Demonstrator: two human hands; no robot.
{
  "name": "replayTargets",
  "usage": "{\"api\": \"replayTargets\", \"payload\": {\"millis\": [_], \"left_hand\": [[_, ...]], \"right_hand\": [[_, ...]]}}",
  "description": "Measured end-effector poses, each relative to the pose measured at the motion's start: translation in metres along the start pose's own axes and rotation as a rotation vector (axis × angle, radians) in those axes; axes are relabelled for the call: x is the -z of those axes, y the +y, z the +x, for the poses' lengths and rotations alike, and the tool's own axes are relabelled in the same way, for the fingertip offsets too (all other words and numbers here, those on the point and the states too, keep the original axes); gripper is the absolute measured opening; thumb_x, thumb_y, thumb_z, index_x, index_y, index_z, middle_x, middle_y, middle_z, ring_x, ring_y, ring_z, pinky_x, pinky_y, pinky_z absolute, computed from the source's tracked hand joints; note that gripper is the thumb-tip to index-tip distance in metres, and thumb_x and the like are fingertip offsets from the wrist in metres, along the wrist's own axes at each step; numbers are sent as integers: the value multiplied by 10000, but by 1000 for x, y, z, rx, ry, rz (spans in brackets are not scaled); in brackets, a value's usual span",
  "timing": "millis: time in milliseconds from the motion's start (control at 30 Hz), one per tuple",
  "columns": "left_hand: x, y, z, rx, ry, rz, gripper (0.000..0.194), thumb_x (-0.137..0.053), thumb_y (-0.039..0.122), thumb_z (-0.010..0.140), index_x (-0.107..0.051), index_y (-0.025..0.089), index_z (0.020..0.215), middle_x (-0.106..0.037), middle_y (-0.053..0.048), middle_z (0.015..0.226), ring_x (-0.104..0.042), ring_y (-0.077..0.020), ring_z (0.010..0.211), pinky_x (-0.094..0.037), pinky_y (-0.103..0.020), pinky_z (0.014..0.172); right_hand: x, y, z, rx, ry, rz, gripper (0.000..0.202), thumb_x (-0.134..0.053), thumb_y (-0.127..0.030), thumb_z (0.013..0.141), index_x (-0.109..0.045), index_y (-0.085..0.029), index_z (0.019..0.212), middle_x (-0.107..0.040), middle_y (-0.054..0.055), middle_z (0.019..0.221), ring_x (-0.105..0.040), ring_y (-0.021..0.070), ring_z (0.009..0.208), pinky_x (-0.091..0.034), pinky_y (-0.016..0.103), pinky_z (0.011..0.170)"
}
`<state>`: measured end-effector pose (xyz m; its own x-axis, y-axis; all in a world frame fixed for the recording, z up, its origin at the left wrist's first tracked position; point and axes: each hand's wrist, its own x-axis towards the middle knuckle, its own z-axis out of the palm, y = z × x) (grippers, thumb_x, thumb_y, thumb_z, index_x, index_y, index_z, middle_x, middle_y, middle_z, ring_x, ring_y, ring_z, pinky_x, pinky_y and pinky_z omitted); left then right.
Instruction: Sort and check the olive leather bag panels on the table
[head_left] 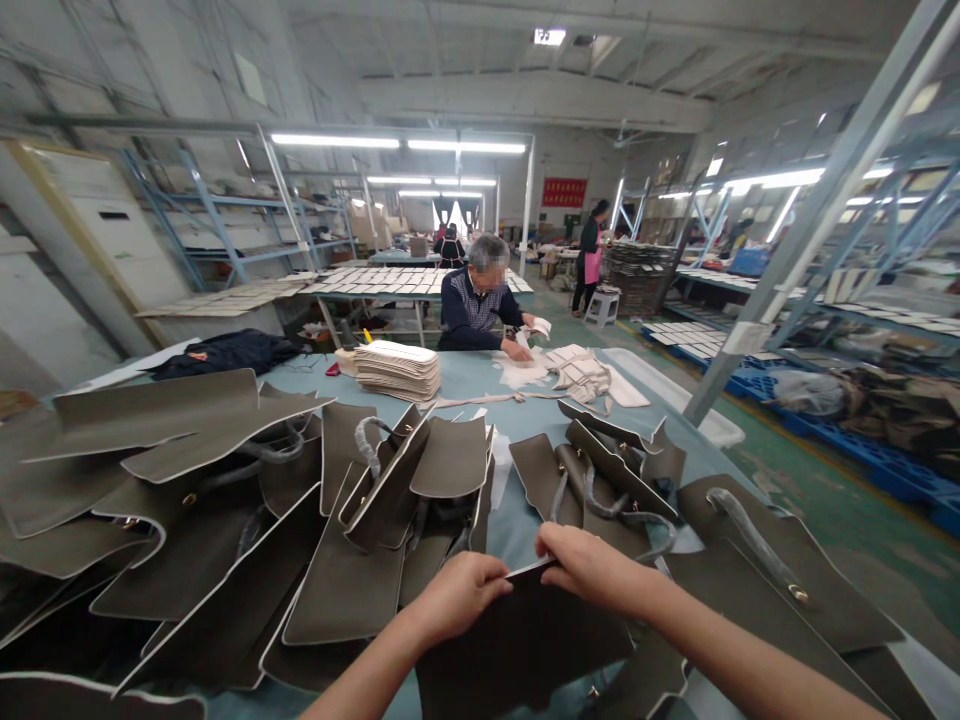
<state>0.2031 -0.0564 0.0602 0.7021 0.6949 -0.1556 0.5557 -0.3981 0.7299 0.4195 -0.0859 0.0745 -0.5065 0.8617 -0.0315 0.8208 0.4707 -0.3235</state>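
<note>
A dark olive panel [525,640] with a pale edge hangs at the bottom centre of the view. My left hand [466,592] pinches its top edge on the left. A short way to the right, my right hand [574,562] grips the same edge between thumb and fingers. Around both hands lie olive bag pieces [352,575] with wrapped handles and gold-coloured fittings, piled thickly on the left. Another olive piece [780,590] with a wrapped handle lies to the right of my right hand.
Pale pieces are stacked [397,372] on the blue-green table [469,385]. Across it, a person [480,305] handles pale scraps. A metal post [795,210] rises at the right, beside a white tray [724,430]. Dark cloth [225,353] lies at the far left.
</note>
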Motion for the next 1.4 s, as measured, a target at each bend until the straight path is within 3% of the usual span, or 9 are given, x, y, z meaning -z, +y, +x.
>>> {"api": "replayTargets", "payload": {"millis": [167, 333, 633, 900, 1033, 1133, 1200, 1300, 1400], "left_hand": [[1, 1, -2, -13, 14, 11, 239, -438, 307, 793, -646, 189, 797, -638, -4, 731, -547, -142, 692, -352, -202, 608], [-1, 9, -3, -25, 58, 77, 254, -428, 327, 811, -649, 202, 803, -660, -11, 747, -566, -154, 708, -357, -208, 607], [-19, 9, -12, -66, 96, 409, 310, -317, 297, 868, -593, 213, 754, -660, -24, 734, -604, -179, 688, -312, -239, 550], [10, -3, -19, -63, 110, 336, 301, -337, 299, 856, -616, 227, 773, -659, -6, 742, -610, -161, 723, -391, -219, 630], [64, -18, -10, 23, 482, 115, 299, -395, 416, 822, -623, 236, 893, -668, -1, 916, -595, -173, 884, -430, -232, 771], [106, -28, -3, 213, 885, 165, 384, -408, 409, 807, -529, 215, 1115, -636, -42, 1037, -580, -216, 935, -443, -300, 801], [120, -35, 1, 318, 992, 371, 475, -369, 348, 826, -369, 187, 1273, -533, -98, 1206, -549, -255, 992, -446, -358, 791], [114, -53, 7, 328, 804, 763, 454, -336, 246, 831, -376, 169, 1276, -370, -119, 1352, -455, -294, 1112, -401, -423, 848], [94, -76, 11, 365, 455, 949, 369, -366, 174, 800, -563, 217, 1108, -423, -72, 1324, -400, -309, 1161, -309, -492, 919]], "right_hand": [[4, 1, -1, 55, -1, 54, 284, -542, -202, 759, -475, -206, 1035, -554, 34, 994, -514, 168, 908, -383, 267, 760], [-5, -3, 8, 134, 24, -142, 142, -492, -311, 815, -550, -204, 888, -578, 24, 893, -516, 163, 832, -342, 276, 677], [-32, -3, -3, 259, 160, -305, 268, -381, -351, 872, -510, -183, 709, -562, -3, 701, -453, 114, 648, -239, 295, 571], [-32, 48, -38, -81, 332, -92, 247, -328, -268, 884, -532, -180, 776, -561, 33, 764, -493, 130, 723, -348, 257, 654], [-23, 78, -65, -399, 385, 129, 220, -325, -229, 851, -532, -170, 894, -570, 60, 894, -520, 152, 844, -401, 282, 773], [-28, 90, -97, -432, 104, 175, 312, -395, -126, 711, -555, -175, 975, -579, 68, 986, -524, 173, 934, -395, 305, 844], [-43, 90, -118, -398, -124, 150, 508, -472, -126, 602, -525, -201, 1102, -544, 80, 1116, -487, 215, 1044, -361, 348, 907], [-79, 86, -135, -384, -260, -3, 647, -554, -173, 566, -459, -236, 1202, -468, 107, 1239, -398, 292, 1156, -252, 471, 977], [-102, 85, -134, -333, -184, -118, 318, -459, -166, 706, -595, -233, 985, -601, 81, 1029, -503, 241, 1034, -255, 466, 967]]}}
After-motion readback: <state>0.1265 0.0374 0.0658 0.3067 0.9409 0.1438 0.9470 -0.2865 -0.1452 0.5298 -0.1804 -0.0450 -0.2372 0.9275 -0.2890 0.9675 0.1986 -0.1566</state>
